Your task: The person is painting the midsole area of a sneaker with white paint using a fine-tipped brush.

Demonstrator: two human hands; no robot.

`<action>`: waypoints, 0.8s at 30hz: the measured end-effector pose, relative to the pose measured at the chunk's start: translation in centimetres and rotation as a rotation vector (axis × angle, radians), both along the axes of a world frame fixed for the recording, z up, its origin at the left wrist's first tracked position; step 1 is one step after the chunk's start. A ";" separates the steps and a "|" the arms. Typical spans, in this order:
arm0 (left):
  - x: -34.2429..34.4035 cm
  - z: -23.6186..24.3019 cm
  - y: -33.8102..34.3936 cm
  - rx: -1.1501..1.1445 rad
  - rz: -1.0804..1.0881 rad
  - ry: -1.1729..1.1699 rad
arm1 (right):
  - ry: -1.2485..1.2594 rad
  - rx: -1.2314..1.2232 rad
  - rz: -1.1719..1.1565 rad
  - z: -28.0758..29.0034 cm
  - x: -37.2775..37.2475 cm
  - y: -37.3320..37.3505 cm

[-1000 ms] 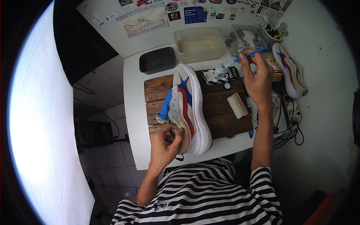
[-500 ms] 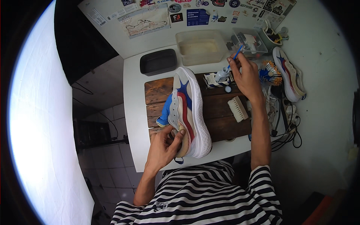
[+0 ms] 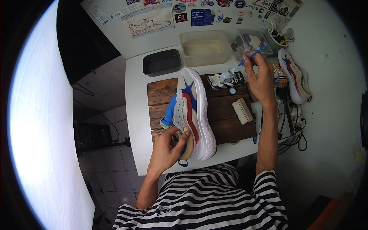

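Note:
My left hand [image 3: 168, 147] grips a sneaker [image 3: 191, 107] by its heel collar, thumb on the outside and the other fingers partly hidden behind the collar. The shoe is tipped on its side, with a white sole facing right and blue, red and cream panels. In my right hand [image 3: 260, 74] a thin blue paintbrush [image 3: 251, 56] is pinched between thumb and fingers. Its pale tip is at the mouth of a small open bottle [image 3: 227, 76] of greyish liquid. This bottle leans in a black-and-white box [image 3: 237, 79], and a small round cap [image 3: 232, 91] lies just in front.
A scrub brush [image 3: 242, 111] rests on the dark wooden board [image 3: 226, 130]. Behind stand a black tray [image 3: 161, 63] and a translucent tub [image 3: 205, 48]. To the right are the second sneaker [image 3: 293, 76], a bundle of orange-tipped sticks [image 3: 280, 74] and tangled cables [image 3: 297, 138].
My right hand has shifted right, tilting the paintbrush lower, and its tip has come up out of the bottle to the mouth. My left hand and the sneaker have hardly moved.

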State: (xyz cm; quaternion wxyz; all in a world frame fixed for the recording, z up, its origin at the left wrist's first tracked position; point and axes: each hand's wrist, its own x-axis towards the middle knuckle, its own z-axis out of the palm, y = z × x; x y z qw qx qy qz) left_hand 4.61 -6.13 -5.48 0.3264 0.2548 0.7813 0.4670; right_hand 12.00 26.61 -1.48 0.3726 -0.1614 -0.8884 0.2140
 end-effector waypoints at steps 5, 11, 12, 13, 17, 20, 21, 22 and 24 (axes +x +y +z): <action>-0.1 0.2 0.1 -0.024 -0.023 0.009 | -0.047 -0.027 0.066 -0.1 0.9 -1.1; -0.1 0.4 0.2 -0.004 -0.051 0.008 | -0.087 -0.077 0.060 -0.1 2.4 -1.4; -0.2 0.5 0.3 -0.006 -0.050 0.005 | -0.075 -0.081 0.054 -0.1 2.6 -1.3; -0.3 0.5 0.4 -0.001 -0.066 -0.001 | -0.078 -0.084 0.055 0.1 2.7 -1.3; -0.6 1.3 0.5 -0.071 -0.097 -0.002 | 0.042 -0.147 0.090 0.9 4.0 -2.2; -0.5 1.0 0.5 -0.060 -0.096 -0.031 | 0.232 -0.314 0.200 0.2 5.1 -3.9; -0.6 0.9 0.4 -0.044 -0.088 -0.038 | 0.268 -0.464 0.271 -0.1 5.4 -5.0; -0.5 0.8 0.3 -0.056 -0.079 -0.042 | 0.303 -0.616 0.341 -0.4 5.7 -5.9; -0.4 0.7 0.5 -0.017 -0.062 -0.041 | 0.259 -0.674 0.409 -1.6 6.8 -7.3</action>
